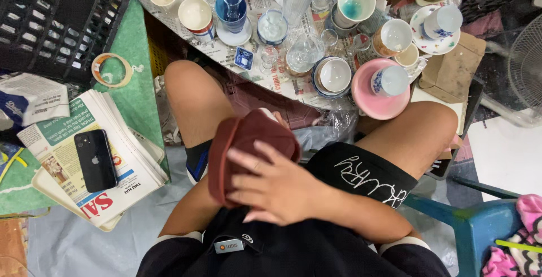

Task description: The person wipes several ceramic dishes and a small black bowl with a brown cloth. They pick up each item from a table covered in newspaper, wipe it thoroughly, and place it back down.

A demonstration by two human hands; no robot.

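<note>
Dark red bowl (248, 141) in lap, between both knees; right hand (276, 189) spread flat over its outer wall, fingers clasping it; left hand hidden beneath, grip impossible to tell. Step judged: handling single bowl; crockery-covered newspaper (271, 82) near, ahead

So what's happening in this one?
A seated person holds a dark red bowl in their lap. The right hand lies spread over it; the left hand is hidden behind the bowl. Ahead, newspaper is covered with cups, glasses and a pink bowl with a blue-and-white cup in it. To the person's left, a black phone lies on a stack of newspapers, near a roll of tape.
</note>
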